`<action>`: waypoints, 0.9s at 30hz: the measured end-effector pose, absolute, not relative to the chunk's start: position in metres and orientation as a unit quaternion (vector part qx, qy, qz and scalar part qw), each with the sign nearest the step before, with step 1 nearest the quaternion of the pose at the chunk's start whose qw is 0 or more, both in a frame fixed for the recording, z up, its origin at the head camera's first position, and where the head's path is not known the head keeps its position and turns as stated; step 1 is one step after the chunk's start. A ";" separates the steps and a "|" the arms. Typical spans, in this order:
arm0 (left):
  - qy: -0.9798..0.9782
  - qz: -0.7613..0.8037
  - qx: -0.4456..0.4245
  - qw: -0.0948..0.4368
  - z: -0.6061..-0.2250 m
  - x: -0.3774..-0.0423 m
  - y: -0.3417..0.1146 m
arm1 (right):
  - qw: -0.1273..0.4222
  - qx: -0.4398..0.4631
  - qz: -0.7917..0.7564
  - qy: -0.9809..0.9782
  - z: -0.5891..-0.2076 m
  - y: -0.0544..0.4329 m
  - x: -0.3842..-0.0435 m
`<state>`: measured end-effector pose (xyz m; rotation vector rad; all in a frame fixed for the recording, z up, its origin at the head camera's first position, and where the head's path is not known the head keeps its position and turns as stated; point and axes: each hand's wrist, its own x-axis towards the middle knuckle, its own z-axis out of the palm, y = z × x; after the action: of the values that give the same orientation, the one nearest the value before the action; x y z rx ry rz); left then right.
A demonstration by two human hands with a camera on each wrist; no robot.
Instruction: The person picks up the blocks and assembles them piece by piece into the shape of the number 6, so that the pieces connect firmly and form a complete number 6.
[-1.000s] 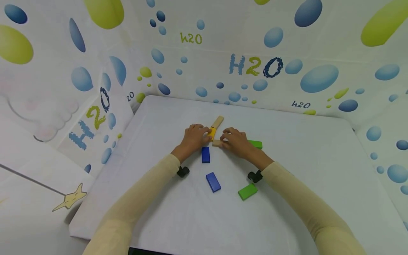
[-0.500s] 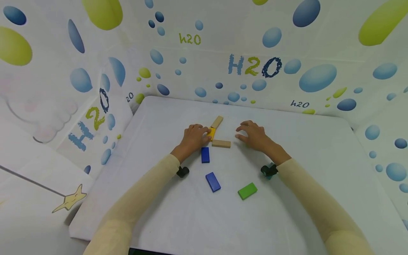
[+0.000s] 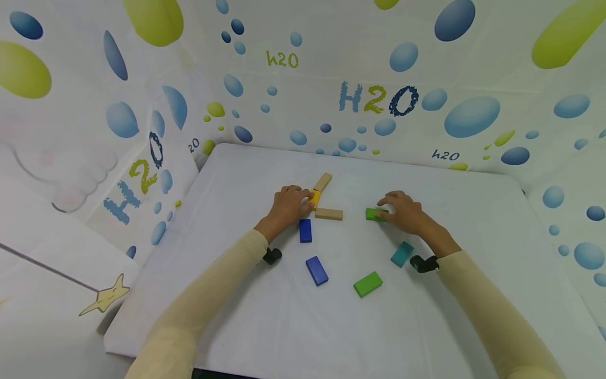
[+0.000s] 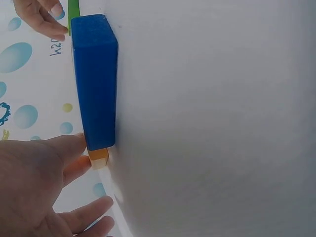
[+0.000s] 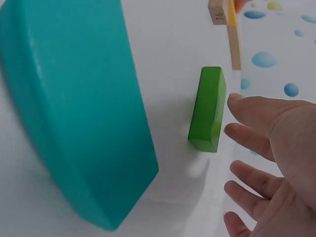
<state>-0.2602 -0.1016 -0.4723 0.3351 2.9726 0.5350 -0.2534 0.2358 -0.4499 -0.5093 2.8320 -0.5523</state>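
My left hand [image 3: 288, 205] holds the yellow block [image 3: 314, 198] between thumb and fingers, partly covering it. In the left wrist view a dark blue block [image 4: 96, 89] stands large in front of the yellow block's orange-looking end [image 4: 98, 155]. One plain wooden block [image 3: 323, 182] meets the yellow block's far end; another wooden block [image 3: 329, 214] lies crosswise near its close end. Over on the right, my right hand [image 3: 404, 213] hovers at a green block [image 3: 371, 214], fingers spread and loosely bent. The right wrist view shows its fingertips beside that green block [image 5: 206, 106].
Nearer the person lie a dark blue block [image 3: 305, 231], a lighter blue block [image 3: 316, 270] and a second green block [image 3: 367, 284]. A teal block [image 3: 402, 254] sits by the right wrist. The white tabletop [image 3: 454, 316] ends at a patterned wall [image 3: 322, 68].
My right hand has left the crosswise wooden block and moved right to the far green block, uncovering the teal block. The left hand stays at the yellow block.
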 end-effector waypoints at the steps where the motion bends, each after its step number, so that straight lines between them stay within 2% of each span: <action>1: 0.977 0.176 0.110 0.051 -0.472 -0.260 -0.102 | 0.106 -0.171 -0.189 0.961 -0.450 0.238 -0.252; 27: 0.978 0.171 0.106 0.057 -0.471 -0.260 -0.100 | 0.098 -0.176 -0.196 0.960 -0.455 0.241 -0.247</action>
<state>-0.2597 -0.0999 -0.4713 0.3214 2.9648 0.5170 -0.2466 0.2408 -0.4553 -0.5200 2.8413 -0.5798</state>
